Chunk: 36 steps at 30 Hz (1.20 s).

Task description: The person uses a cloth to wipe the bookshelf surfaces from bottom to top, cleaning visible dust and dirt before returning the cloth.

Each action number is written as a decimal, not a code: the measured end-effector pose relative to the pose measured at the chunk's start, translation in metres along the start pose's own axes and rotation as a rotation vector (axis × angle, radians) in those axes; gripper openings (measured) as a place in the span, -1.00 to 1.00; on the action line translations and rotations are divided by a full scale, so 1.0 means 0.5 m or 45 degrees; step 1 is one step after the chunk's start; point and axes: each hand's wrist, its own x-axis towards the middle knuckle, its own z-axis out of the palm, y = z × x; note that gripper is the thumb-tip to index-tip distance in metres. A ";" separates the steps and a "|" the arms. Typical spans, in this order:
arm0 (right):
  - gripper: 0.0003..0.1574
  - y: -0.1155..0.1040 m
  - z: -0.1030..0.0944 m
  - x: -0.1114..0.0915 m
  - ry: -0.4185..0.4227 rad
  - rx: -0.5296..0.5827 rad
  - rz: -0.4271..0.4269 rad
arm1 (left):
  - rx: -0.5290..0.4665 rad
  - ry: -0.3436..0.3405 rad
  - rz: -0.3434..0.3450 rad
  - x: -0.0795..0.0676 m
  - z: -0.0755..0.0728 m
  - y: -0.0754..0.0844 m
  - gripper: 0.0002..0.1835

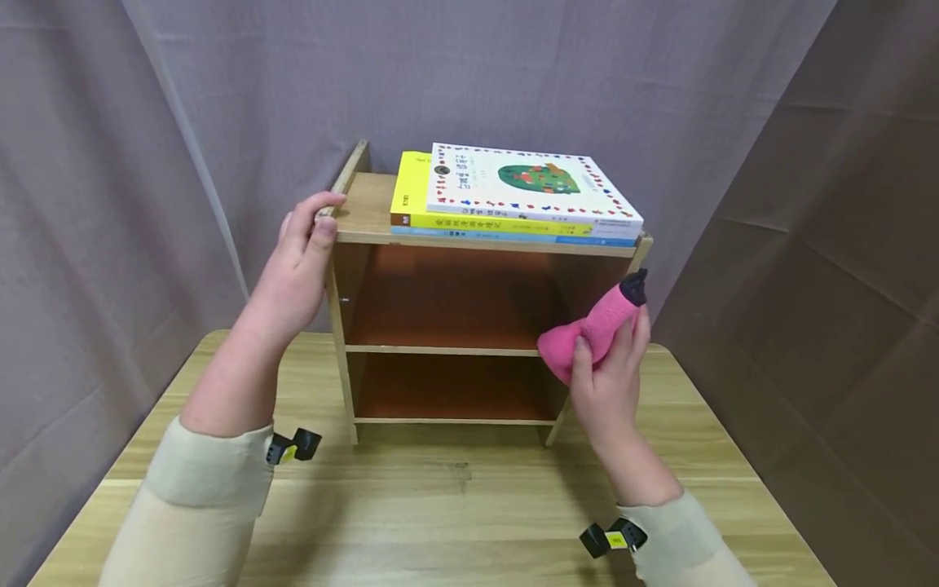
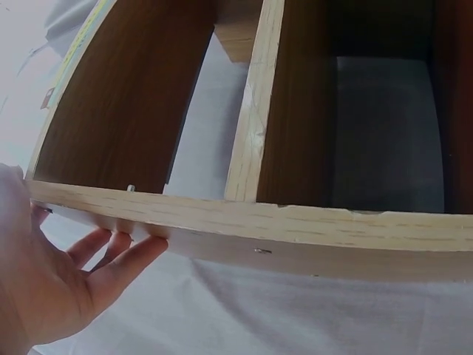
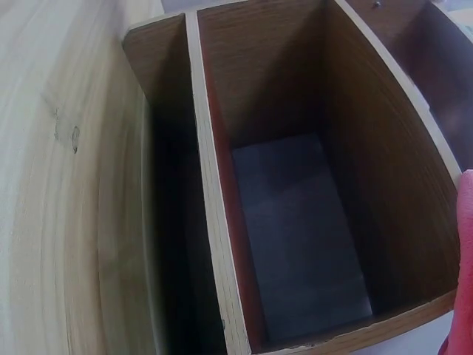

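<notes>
A small wooden bookshelf (image 1: 443, 352) stands upright on the table. My left hand (image 1: 297, 261) holds the upper front corner of its left side panel (image 2: 199, 214). In the left wrist view, several fingertips (image 2: 151, 248) touch the panel's outer face. My right hand (image 1: 614, 379) grips a soft pink fabric item (image 1: 597, 330) with a black end, in front of the shelf's right side. Only a strip of the pink item (image 3: 464, 266) shows at the right edge of the right wrist view. What kind of item it is cannot be made out.
Stacked books lie on the bookshelf's top: a white picture book (image 1: 528, 183) over a yellow book (image 1: 411, 191), with a blue book (image 1: 506, 237) beneath. The wooden table (image 1: 440, 514) extends in front. Grey curtains (image 1: 513, 73) hang behind, and a brown fabric wall (image 1: 829, 269) stands to the right.
</notes>
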 end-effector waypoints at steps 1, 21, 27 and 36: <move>-0.15 0.001 0.001 0.000 0.004 0.008 -0.009 | 0.002 0.001 0.000 0.000 -0.001 0.001 -0.51; -0.17 -0.035 -0.015 0.006 0.051 0.304 0.091 | -0.246 0.008 -0.186 -0.109 0.031 -0.073 -0.39; -0.22 -0.067 -0.030 0.010 0.026 0.324 0.042 | -0.254 0.001 -0.233 -0.162 0.056 -0.118 -0.37; -0.11 -0.005 -0.014 -0.005 0.019 0.328 0.040 | -0.127 -0.009 -0.356 -0.213 0.100 -0.167 -0.19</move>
